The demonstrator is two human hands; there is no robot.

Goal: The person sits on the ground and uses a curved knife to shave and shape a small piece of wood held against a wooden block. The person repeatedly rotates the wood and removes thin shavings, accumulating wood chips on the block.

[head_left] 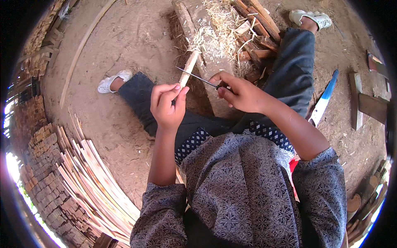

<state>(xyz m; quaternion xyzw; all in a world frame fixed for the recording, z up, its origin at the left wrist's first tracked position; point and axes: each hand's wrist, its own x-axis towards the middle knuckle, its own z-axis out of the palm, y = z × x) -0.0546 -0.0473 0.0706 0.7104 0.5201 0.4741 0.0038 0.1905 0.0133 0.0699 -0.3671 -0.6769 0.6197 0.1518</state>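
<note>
Between the thumb and fingers of my left hand is the near end of a pale, peeled wooden stick. Its far end reaches the wooden plank in front of me. My right hand is closed round the dark handle of a thin knife. The narrow blade points left and crosses the stick a little beyond my left fingertips. Whether its edge cuts into the wood I cannot tell. Pale wood shavings lie heaped on the plank past the stick.
Reddish-brown wood pieces lie at the plank's right. A saw-like blade with a blue end lies right of my leg. Long pale strips and stacked wood blocks fill the left side. A wooden T-shaped piece is at far right.
</note>
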